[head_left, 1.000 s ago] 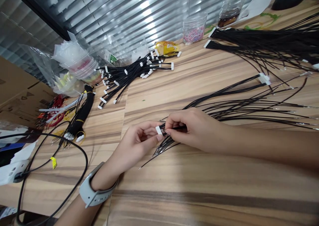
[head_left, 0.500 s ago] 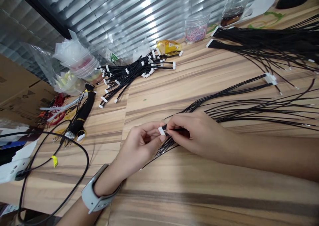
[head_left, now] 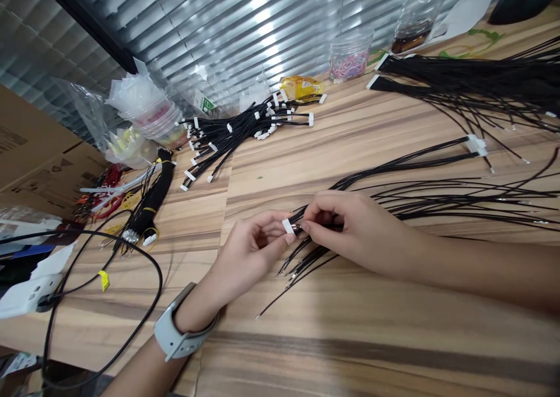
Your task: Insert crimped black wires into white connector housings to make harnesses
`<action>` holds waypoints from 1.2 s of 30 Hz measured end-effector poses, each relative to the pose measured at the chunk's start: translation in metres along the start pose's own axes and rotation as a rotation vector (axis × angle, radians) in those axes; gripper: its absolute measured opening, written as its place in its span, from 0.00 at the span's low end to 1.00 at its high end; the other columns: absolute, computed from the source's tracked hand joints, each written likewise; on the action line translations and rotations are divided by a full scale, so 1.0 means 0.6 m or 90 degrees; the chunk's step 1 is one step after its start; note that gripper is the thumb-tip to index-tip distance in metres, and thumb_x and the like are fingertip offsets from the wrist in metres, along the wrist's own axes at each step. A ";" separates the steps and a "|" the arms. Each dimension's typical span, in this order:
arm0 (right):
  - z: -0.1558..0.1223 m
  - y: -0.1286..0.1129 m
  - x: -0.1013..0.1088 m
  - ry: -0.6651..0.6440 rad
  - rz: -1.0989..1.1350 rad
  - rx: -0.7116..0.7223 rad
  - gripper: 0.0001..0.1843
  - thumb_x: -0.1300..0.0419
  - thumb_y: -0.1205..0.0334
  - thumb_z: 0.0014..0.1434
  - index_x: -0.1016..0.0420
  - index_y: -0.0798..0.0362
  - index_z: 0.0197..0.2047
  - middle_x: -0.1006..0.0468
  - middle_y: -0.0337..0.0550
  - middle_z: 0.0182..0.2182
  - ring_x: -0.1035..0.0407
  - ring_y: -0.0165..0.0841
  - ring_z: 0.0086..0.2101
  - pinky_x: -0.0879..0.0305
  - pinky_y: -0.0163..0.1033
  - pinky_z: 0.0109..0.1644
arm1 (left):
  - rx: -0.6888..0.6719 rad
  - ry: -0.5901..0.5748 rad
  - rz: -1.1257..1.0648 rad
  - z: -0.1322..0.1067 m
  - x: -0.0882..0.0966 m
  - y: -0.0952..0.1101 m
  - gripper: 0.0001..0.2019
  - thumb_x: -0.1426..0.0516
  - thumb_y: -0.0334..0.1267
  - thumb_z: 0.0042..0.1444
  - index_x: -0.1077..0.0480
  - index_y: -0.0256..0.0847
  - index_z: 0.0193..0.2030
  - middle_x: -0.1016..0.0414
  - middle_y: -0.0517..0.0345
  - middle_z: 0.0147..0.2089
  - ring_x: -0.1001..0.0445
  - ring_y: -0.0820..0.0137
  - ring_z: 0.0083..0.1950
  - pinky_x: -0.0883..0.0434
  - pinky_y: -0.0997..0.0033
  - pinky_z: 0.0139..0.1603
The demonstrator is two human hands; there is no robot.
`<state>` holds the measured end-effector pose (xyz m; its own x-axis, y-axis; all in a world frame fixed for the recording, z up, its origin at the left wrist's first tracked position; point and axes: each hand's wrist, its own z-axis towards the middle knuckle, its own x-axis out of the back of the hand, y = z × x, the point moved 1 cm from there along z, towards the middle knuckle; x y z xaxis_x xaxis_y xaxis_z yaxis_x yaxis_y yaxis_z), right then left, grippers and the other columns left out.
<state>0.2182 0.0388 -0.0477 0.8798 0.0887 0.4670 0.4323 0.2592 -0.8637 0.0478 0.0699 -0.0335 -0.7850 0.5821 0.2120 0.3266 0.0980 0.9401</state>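
My left hand (head_left: 254, 251) pinches a small white connector (head_left: 287, 226) between thumb and fingertips, a grey watch (head_left: 172, 334) on its wrist. My right hand (head_left: 350, 225) is closed on a thin black wire (head_left: 321, 225) and holds its end against the connector. Both hands hover just above the wooden table (head_left: 350, 338). Under them lies a loose fan of black wires (head_left: 437, 196) with bare metal tips, trailing off to the right.
A pile of finished black leads with white connectors (head_left: 236, 132) lies at the back. A thick bundle of black wires (head_left: 472, 79) runs at the far right. Plastic bags (head_left: 135, 114), a jar (head_left: 349, 62), a tied bundle (head_left: 151, 201) and a black cable (head_left: 109, 251) sit left.
Both hands stay joined at the connector. The view has shifted slightly, and the wire tips under my hands now lie more spread out toward the near edge.
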 end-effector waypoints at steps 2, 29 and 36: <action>0.000 0.000 0.000 0.004 -0.006 0.004 0.06 0.44 0.69 0.54 0.29 0.55 0.26 0.30 0.35 0.21 0.39 0.24 0.22 0.45 0.30 0.26 | -0.010 -0.003 0.022 -0.002 0.001 -0.002 0.11 0.41 0.33 0.51 0.31 0.35 0.43 0.23 0.55 0.35 0.27 0.73 0.38 0.32 0.75 0.39; -0.001 0.004 -0.002 0.006 -0.092 0.116 0.05 0.45 0.72 0.53 0.31 0.56 0.27 0.31 0.35 0.22 0.41 0.24 0.23 0.47 0.30 0.27 | 0.042 -0.020 -0.089 0.005 0.004 0.000 0.11 0.38 0.30 0.48 0.29 0.36 0.40 0.22 0.58 0.32 0.27 0.76 0.33 0.33 0.77 0.37; 0.001 0.005 0.000 0.004 -0.107 0.123 0.05 0.45 0.71 0.54 0.32 0.55 0.28 0.31 0.36 0.23 0.40 0.25 0.24 0.47 0.31 0.28 | 0.024 -0.023 -0.051 0.003 0.003 -0.001 0.11 0.39 0.32 0.49 0.29 0.37 0.42 0.22 0.58 0.32 0.28 0.75 0.33 0.34 0.77 0.35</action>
<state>0.2193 0.0400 -0.0504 0.8007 0.0234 0.5987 0.5267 0.4488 -0.7219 0.0474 0.0722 -0.0344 -0.7904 0.5993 0.1267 0.2842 0.1755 0.9426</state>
